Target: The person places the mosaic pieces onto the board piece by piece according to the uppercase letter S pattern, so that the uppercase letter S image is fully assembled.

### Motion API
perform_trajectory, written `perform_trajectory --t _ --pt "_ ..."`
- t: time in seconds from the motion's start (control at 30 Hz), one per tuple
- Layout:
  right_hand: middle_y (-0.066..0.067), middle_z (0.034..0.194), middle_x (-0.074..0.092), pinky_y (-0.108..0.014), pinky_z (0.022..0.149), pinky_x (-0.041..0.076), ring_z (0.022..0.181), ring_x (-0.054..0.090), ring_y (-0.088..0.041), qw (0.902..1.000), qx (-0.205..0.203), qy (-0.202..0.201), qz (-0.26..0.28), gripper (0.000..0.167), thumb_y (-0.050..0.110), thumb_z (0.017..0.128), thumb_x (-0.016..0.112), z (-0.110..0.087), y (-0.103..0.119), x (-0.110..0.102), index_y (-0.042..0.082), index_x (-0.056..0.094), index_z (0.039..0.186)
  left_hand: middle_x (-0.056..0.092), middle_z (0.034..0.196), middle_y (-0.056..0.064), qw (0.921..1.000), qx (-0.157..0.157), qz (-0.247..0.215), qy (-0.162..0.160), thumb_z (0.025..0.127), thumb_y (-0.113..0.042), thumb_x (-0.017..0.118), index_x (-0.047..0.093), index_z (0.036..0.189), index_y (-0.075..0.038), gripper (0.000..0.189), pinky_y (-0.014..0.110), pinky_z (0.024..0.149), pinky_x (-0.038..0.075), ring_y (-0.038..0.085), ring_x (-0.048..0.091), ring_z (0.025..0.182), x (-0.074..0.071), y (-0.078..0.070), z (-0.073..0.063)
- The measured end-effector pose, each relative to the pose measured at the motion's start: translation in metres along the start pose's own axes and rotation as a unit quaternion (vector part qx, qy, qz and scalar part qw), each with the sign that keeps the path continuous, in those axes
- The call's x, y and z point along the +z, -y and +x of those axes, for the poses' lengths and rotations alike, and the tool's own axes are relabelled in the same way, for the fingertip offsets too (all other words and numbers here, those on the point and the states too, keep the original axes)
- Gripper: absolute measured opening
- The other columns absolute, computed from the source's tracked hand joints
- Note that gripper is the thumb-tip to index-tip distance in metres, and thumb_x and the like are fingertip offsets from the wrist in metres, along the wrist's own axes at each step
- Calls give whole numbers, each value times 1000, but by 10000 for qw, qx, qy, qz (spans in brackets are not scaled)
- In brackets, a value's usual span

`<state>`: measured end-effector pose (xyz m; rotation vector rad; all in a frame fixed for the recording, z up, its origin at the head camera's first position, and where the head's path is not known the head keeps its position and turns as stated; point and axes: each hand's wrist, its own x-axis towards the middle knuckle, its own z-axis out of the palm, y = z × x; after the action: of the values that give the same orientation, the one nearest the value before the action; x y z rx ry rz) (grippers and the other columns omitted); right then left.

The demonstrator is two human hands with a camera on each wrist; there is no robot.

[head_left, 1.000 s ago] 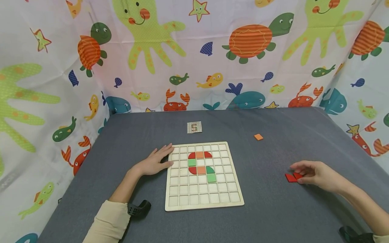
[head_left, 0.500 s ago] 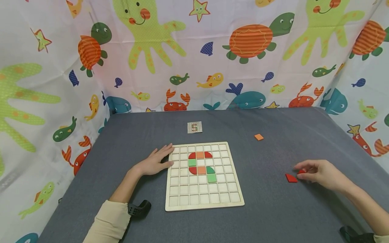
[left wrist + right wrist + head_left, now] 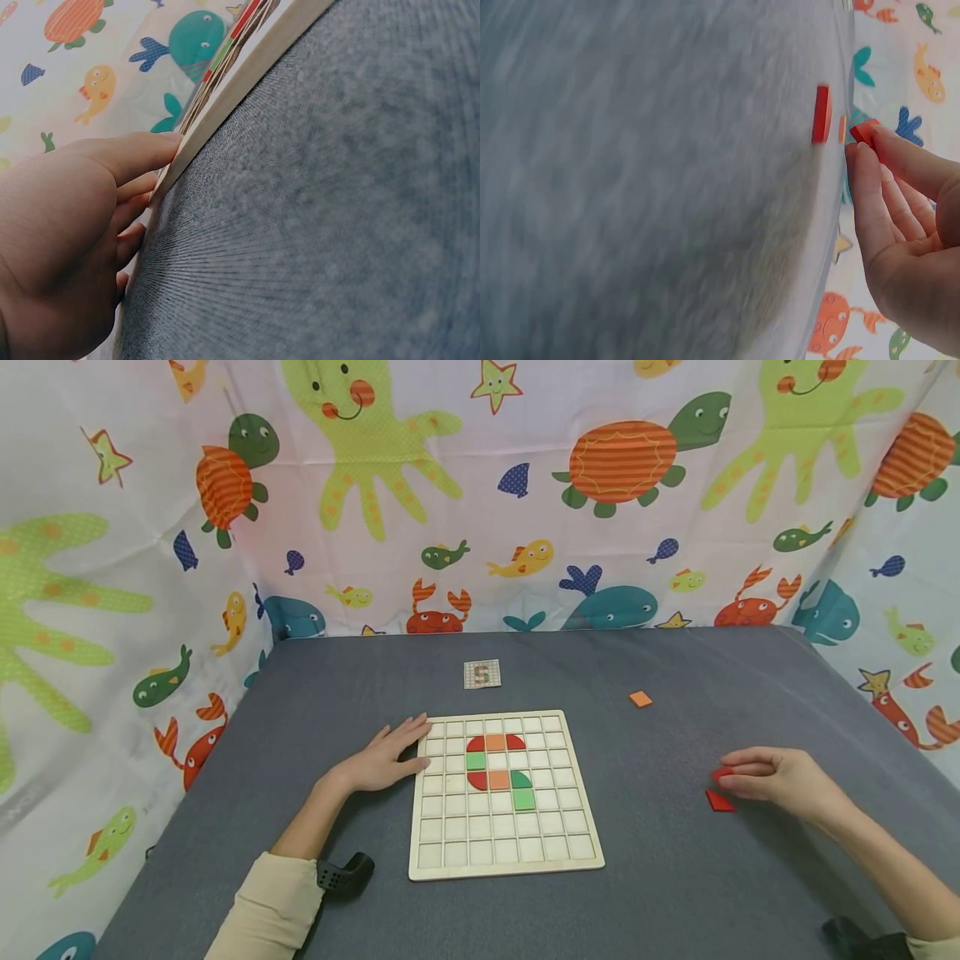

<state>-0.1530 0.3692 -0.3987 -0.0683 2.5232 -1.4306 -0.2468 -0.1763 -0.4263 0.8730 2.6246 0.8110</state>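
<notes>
Grey cloth-covered surface (image 3: 637, 893) with two bare hands around a square pale wooden grid board (image 3: 504, 851).

Nearest are beige sleeves (image 3: 262, 902) and black wrist devices (image 3: 347, 875). Beyond them, the left hand (image 3: 386, 760) rests at the board's left edge, its grip spread, thumb and fingers touching the rim. Cells of the board hold red quarter-round pieces (image 3: 477, 781), orange squares (image 3: 498, 780), light green squares (image 3: 524, 799) and a dark green quarter-round piece (image 3: 519, 780). Well to the board's right, a flat red tile (image 3: 721, 802) lies on the surface; just beside it, the right hand (image 3: 780, 781) pinches another red tile (image 3: 721, 773) in its grip of thumb and fingers. Farther off lie an orange square tile (image 3: 641, 699) and a small pale gridded card (image 3: 482, 674), then a white curtain printed with sea animals (image 3: 480, 468).
</notes>
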Motion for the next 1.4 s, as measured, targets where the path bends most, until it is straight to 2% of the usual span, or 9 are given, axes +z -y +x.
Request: perform_trajectory --t 0.4,0.57,0.73,0.97,1.2,1.4 --pt "-7 99 70 -31 74 55 87 68 -15 9965 229 279 759 45 15 89 69 10 20 25 -14 54 121 16 156 17 10000 -35 -10 17 99 -29 54 24 150 0 66 56 111 1 34 9 143 0 0 0" --pt "-9 101 69 -32 77 55 90 68 -19 9926 273 471 1087 44 14 90 69 15 26 37 -13 54 121 16 156 17 10000 -18 4 9 99 -28 54 24 150 0 66 56 110 0 34 8 143 1 2 1" --pt "-11 102 68 -32 78 54 91 67 -20 9903 410 626 1172 45 16 89 69 21 32 50 -12 54 121 17 155 19 10000 -6 8 -13 99 -29 54 24 150 1 66 57 110 1 35 9 143 0 2 0" --pt "-10 99 69 -32 77 55 87 66 -19 9890 661 450 1246 44 19 86 73 27 46 67 -8 58 117 17 155 20 10000 39 -28 -17 98 -28 54 25 149 3 66 57 110 1 36 9 142 0 1 -1" --pt "-11 100 68 -32 77 54 88 66 -19 9882 481 586 1334 42 16 87 72 32 53 80 -10 57 117 17 155 18 10000 0 25 -20 99 -28 54 24 150 1 66 56 110 1 35 9 143 0 1 0" --pt "-13 102 68 -33 80 53 91 66 -19 9850 492 641 1527 41 13 86 72 35 59 93 -11 57 115 17 155 18 10000 -11 36 -36 98 -29 54 25 150 1 66 56 111 1 35 9 143 1 1 0"
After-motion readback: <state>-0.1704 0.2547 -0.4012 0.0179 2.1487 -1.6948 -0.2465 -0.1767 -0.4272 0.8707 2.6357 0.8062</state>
